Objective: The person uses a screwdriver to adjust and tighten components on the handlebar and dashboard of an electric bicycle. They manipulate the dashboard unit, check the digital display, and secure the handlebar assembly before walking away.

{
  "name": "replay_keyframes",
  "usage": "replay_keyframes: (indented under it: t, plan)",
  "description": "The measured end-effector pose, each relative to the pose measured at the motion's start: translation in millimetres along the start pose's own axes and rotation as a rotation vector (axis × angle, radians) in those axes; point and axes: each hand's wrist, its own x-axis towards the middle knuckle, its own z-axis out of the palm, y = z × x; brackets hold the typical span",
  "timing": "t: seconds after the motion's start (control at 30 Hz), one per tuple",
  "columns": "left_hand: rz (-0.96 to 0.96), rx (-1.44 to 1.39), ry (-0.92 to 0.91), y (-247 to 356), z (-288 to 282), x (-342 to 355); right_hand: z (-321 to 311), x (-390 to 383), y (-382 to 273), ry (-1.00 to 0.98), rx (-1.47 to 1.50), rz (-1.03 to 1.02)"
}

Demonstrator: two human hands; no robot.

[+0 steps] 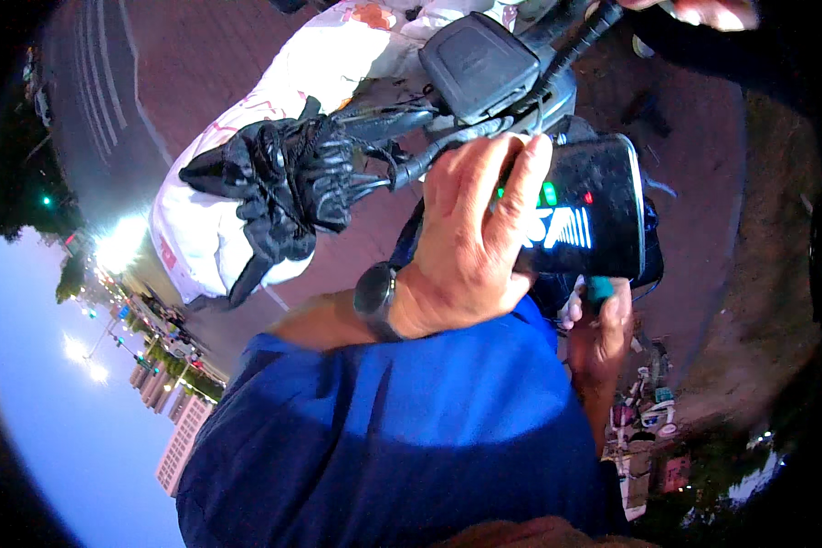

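My left hand point(466, 237), with a dark round watch point(374, 300) on its wrist, is at the left side of a glossy black display unit point(603, 173). Its fingers are bent and close together over that edge; the thumb is hidden. Green, white and red marks glow on the screen. Below the display, my right hand point(607, 329) has its fingers closed around a small dark-green thing point(599, 290), mostly hidden. Black cables point(429, 155) run from behind my left hand toward a gathered black cover point(292, 173) on the left.
A grey mirror housing point(479, 66) and black handlebar point(580, 50) rise beyond the display. White patterned cloth point(288, 78) hangs at the left. Another person's hand point(712, 11) is at the upper right. Reddish paving point(192, 55) and a lit road lie around.
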Motion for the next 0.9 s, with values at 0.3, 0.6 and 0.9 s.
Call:
replay_keyframes:
  t: [0.3, 0.6, 0.9]
  plan:
    - [-0.036, 0.011, -0.003, -8, 2, 0, -11, 19, -13, -0.12, -0.082, -0.003]
    - [0.039, -0.112, 0.079, -22, 7, -4, -3, 11, -20, -0.122, 0.074, 0.171]
    - [0.026, -0.097, 0.104, -26, 11, 1, -13, 15, -7, -0.096, 0.261, 0.269]
